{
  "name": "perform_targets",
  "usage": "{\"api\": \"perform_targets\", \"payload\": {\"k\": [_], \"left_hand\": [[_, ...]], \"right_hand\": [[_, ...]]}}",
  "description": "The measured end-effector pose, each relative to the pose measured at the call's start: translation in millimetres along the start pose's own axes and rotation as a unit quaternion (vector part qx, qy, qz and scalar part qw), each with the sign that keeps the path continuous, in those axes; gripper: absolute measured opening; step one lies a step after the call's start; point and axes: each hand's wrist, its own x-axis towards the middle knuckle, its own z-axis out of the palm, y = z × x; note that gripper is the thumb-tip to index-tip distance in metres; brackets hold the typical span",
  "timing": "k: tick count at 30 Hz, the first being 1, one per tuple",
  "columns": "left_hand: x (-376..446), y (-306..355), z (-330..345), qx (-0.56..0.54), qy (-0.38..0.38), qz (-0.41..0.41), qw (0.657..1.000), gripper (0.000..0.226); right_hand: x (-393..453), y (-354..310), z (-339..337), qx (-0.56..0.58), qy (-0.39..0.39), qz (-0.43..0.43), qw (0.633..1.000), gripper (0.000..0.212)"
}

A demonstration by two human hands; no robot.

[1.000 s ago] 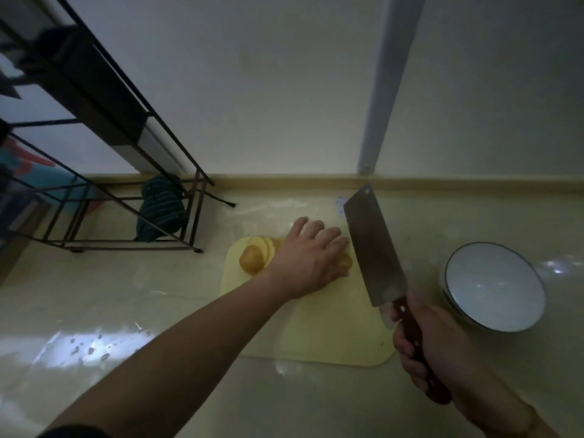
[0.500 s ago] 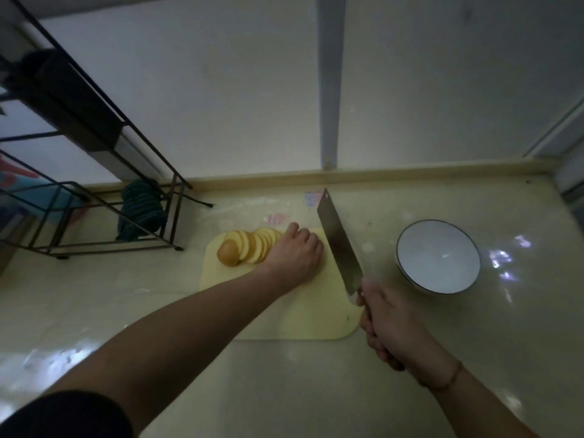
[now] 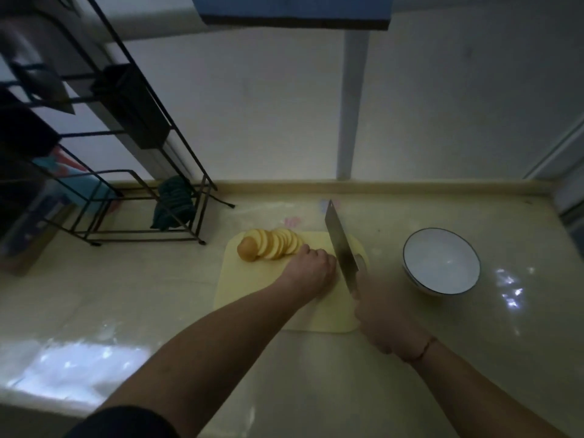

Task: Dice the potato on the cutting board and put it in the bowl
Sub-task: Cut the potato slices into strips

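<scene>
Yellow cutting board [image 3: 252, 298]: potato slices [image 3: 278, 243] fanned
Left hand [image 3: 311, 271]: knuckles curled, pressing slices
Right hand [image 3: 384, 324]: clamped on cleaver [image 3: 341, 245]
Bowl [image 3: 441, 262]: right of board

wall [image 3: 252, 105]: pale, dim | counter [image 3: 410, 374]: glossy beige, light glare | black wire rack [image 3: 132, 128]: back left

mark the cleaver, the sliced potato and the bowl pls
steel cleaver [image 3: 340, 245], head view, flat of blade
fanned yellow potato slices [image 3: 274, 245], head view, middle slices
white dark-rimmed bowl [image 3: 410, 270], head view, left rim
</scene>
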Motion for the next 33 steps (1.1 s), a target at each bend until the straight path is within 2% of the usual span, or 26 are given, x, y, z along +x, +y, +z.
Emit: {"api": "perform_targets", "payload": {"k": [4,6,9,14,20,24,27,31,33], "left_hand": [[-7.8,-12.4,18.2,-0.048,0.033,0.022,0.998,0.036],[-15.0,-18.3,39.5,-0.123,0.09,0.016,0.988,0.038],[-24.5,-17.8,69.0,-0.27,0.195,-0.028,0.943,0.029],[-21.6,-10.8,81.0,-0.392,0.235,-0.072,0.887,0.018],[-5.8,-13.2,68.4,-0.443,0.265,-0.077,0.853,0.023],[-6.6,-16.5,77.1,-0.464,0.27,-0.083,0.839,0.016],[-6.0,-14.7,77.6,-0.472,0.271,-0.082,0.835,0.017],[-4.3,-15.2,73.5,-0.464,0.269,-0.07,0.841,0.034],[-6.8,-14.5,74.9,-0.458,0.273,-0.059,0.844,0.034]], "right_hand": [[-1.9,-5.2,9.0,-0.02,0.02,0.001,1.0,0.056],[-4.1,-0.8,16.5,-0.012,0.031,-0.004,0.999,0.055],[-5.4,10.5,30.9,0.001,0.044,-0.015,0.999,0.052],[-4.7,18.8,50.5,-0.051,0.067,-0.035,0.996,0.051],[9.8,12.7,43.2,-0.094,0.063,-0.068,0.991,0.051],[12.0,16.1,43.6,-0.101,0.051,-0.083,0.99,0.051],[12.5,14.2,43.6,-0.094,0.051,-0.078,0.991,0.053],[12.6,10.9,40.1,-0.101,0.055,-0.072,0.991,0.055],[10.9,9.9,39.6,-0.104,0.056,-0.07,0.991,0.054]]}}
